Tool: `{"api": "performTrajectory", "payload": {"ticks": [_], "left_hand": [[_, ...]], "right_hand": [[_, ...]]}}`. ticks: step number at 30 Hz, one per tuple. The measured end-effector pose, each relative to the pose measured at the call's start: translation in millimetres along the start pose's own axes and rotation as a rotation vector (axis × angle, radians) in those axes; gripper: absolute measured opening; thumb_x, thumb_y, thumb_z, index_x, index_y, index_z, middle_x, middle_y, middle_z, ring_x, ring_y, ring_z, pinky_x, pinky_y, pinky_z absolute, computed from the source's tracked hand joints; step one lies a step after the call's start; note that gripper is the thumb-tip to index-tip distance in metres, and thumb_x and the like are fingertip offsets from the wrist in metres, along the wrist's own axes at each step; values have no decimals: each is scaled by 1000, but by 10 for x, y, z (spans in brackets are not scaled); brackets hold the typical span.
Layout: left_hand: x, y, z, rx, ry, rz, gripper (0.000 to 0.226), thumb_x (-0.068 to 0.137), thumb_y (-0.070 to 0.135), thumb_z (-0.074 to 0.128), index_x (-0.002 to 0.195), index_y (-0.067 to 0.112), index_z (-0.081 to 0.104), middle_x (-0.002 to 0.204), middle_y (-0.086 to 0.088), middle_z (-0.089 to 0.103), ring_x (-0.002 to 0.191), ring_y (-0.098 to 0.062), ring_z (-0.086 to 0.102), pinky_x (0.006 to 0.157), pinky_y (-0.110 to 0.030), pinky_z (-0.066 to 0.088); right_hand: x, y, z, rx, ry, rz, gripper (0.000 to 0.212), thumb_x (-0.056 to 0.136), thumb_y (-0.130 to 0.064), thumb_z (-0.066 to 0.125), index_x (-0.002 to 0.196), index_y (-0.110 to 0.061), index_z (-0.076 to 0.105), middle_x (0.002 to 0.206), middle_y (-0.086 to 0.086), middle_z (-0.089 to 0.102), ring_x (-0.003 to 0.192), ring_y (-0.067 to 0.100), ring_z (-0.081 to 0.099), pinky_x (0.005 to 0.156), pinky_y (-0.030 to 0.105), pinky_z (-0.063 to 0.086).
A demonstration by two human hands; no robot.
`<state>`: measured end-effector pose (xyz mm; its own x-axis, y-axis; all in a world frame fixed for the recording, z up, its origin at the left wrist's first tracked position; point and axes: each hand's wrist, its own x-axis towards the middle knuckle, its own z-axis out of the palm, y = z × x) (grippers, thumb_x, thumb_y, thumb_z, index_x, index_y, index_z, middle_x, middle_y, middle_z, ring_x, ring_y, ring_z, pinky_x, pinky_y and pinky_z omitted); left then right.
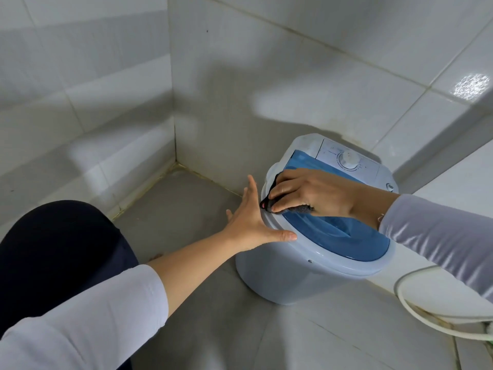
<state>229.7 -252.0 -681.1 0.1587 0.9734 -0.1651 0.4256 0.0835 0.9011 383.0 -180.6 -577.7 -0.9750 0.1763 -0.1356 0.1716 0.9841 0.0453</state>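
A small pale-blue washing machine with a darker blue see-through lid and a white dial stands on the tiled floor by the wall. My right hand presses a dark grey cloth onto the lid's left rim, fingers bent over the cloth. With straight fingers, my left hand lies flat against the machine's left side, thumb along the rim.
White tiled walls meet in a corner at the back left. A white hose loops on the floor at the right of the machine. My dark-clothed knee is at the lower left. Grey floor lies between.
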Motion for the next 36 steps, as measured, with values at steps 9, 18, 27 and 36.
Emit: {"api": "performTrajectory", "payload": {"ticks": [9,18,27,36], "left_hand": [[-8,13,-2,15,24,-29,153,48,68,79,139,29,-38,159,11,-17,148,-14,-9,112,-62,-10],[-68,102,-57,42,-10,-4,148,56,61,79,140,24,-37,160,5,-15,146,-13,-18,111,-61,-10],[254,232,-510,261,29,11,146,59,58,80,141,22,-35,159,-1,-17,146,-15,-18,114,-63,-3],[387,227,-583,460,-64,-8,144,57,67,75,143,21,-32,157,2,-25,145,-16,-23,112,-66,-4]], "right_hand": [[177,213,60,-66,117,92,27,89,-23,50,95,-17,76,96,1,74,85,29,64,70,36,55],[126,514,-86,-9,257,406,47,59,13,69,101,-8,75,98,13,72,85,37,62,73,40,55],[116,460,-55,61,132,307,53,60,14,66,105,-15,74,104,6,73,91,32,62,76,34,52],[131,471,81,-75,137,241,32,68,1,77,97,-14,76,96,4,75,82,33,66,61,31,55]]}}
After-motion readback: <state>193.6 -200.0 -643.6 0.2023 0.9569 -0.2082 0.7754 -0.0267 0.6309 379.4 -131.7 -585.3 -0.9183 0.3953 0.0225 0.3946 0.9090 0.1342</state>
